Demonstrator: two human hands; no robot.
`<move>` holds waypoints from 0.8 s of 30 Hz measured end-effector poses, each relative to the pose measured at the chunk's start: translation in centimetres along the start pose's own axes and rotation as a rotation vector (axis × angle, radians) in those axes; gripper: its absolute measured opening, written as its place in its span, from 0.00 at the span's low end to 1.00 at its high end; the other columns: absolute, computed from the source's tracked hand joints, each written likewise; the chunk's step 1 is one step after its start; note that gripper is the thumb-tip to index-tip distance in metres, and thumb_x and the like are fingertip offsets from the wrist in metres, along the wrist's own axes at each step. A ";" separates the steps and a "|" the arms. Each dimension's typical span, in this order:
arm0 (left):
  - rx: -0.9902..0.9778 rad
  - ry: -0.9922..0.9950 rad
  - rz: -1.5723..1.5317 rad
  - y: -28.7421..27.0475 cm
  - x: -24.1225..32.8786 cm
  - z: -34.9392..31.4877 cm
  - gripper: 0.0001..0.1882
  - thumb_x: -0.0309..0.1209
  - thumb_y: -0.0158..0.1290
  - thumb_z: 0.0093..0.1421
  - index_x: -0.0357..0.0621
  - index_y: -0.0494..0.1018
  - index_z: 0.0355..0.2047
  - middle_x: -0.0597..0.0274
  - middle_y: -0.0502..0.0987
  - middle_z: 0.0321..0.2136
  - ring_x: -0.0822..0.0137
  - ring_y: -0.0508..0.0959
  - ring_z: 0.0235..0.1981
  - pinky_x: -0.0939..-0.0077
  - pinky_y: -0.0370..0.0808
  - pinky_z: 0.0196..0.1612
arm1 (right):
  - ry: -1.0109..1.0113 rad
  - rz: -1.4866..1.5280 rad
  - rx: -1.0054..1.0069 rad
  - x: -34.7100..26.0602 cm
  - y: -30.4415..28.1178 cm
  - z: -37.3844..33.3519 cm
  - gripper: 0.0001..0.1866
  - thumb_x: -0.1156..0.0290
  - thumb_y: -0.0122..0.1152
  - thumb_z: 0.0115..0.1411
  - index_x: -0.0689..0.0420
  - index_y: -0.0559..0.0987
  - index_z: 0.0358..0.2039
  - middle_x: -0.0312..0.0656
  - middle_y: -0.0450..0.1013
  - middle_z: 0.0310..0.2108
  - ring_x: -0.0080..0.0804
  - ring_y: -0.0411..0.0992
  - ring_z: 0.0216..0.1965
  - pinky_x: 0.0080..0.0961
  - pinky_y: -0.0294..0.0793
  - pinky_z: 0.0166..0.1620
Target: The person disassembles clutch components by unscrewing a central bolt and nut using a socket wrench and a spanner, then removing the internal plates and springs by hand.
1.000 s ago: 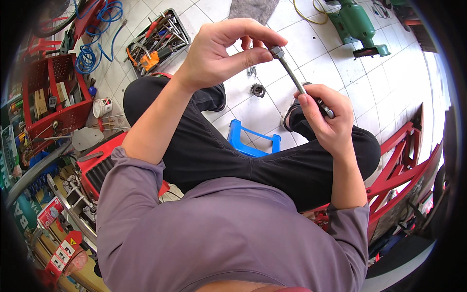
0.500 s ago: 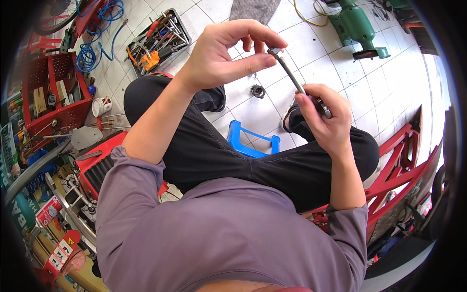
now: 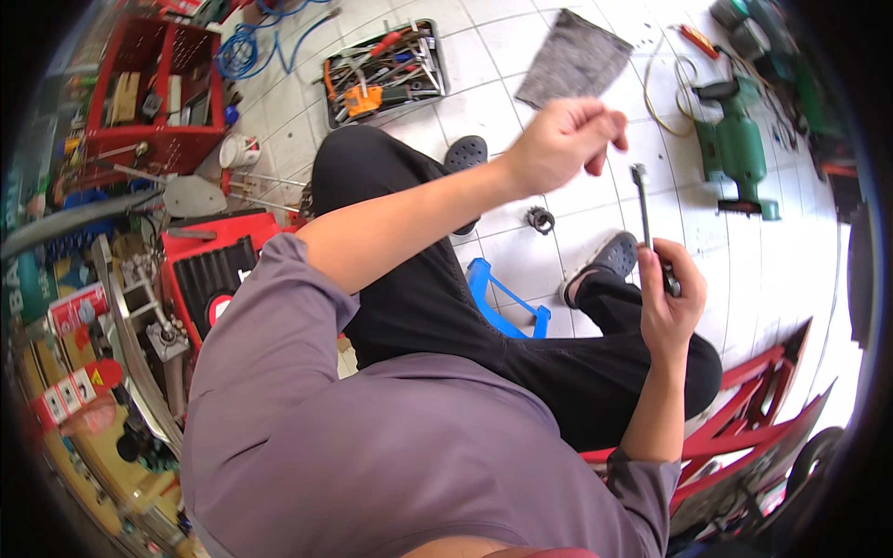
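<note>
My left hand [image 3: 566, 147] is raised over the floor, apart from the tool, its fingers curled and closed. Whatever is in them, if anything, is hidden. At the right, my right hand [image 3: 673, 302] grips a slim metal wrench [image 3: 646, 209] by its lower end. The wrench stands nearly upright, its small head pointing away from me. Below and beyond my hands a dark toothed metal ring [image 3: 539, 219] lies on the white tiles.
A tray of hand tools [image 3: 384, 74] lies far left, near a red perforated cabinet [image 3: 153, 139]. A grey cloth [image 3: 575, 58] and a green bench grinder [image 3: 741, 149] are on the floor ahead. A blue stool [image 3: 507, 321] stands between my legs; a red metal frame [image 3: 744, 409] is at right.
My left hand has come away from the wrench head and moved right, its fingers now curled. The right hand keeps the wrench, now more upright. The whole view has shifted.
</note>
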State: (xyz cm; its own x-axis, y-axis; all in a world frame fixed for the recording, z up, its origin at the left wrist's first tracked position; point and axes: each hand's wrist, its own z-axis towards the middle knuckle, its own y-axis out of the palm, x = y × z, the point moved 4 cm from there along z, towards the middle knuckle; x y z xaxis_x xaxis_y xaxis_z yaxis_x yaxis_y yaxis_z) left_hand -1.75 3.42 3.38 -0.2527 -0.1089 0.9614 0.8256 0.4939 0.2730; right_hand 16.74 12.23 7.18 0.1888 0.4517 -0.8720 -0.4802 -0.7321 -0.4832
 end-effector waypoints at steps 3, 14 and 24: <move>0.010 -0.161 0.027 0.9 -1.4 -1.0 0.20 0.46 0.46 0.64 0.47 0.69 0.21 0.73 0.68 0.16 0.84 0.65 0.16 0.88 0.63 0.18 | 0.111 0.083 0.023 0.9 0.0 -0.3 0.05 0.75 0.56 0.59 0.65 0.76 0.32 0.35 0.71 0.23 0.17 0.64 0.23 0.14 0.62 0.29; -0.539 -0.147 0.498 7.5 -8.0 -5.8 0.26 0.40 0.56 0.49 0.39 0.68 0.46 0.47 0.75 0.40 0.52 0.75 0.44 0.62 0.70 0.46 | 0.192 0.673 0.160 2.1 2.0 0.3 0.08 0.67 0.44 0.67 0.59 0.66 0.36 0.30 0.56 0.14 0.13 0.50 0.15 0.14 0.46 0.18; -0.694 -0.159 0.476 7.9 -10.3 -7.0 0.24 0.47 0.59 0.48 0.40 0.74 0.38 0.53 0.78 0.31 0.59 0.79 0.36 0.66 0.73 0.39 | 0.303 0.902 0.139 1.8 3.1 0.8 0.12 0.62 0.43 0.67 0.58 0.67 0.36 0.33 0.57 0.16 0.17 0.52 0.14 0.14 0.50 0.14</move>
State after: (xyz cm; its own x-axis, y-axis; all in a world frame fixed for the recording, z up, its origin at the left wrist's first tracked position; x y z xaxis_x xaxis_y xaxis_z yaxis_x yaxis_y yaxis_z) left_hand 10.90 2.37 -4.14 0.1741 0.1242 0.9769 0.9705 -0.1898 -0.1489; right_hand 14.86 11.15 4.20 -0.0974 -0.4170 -0.9037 -0.6468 -0.6636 0.3759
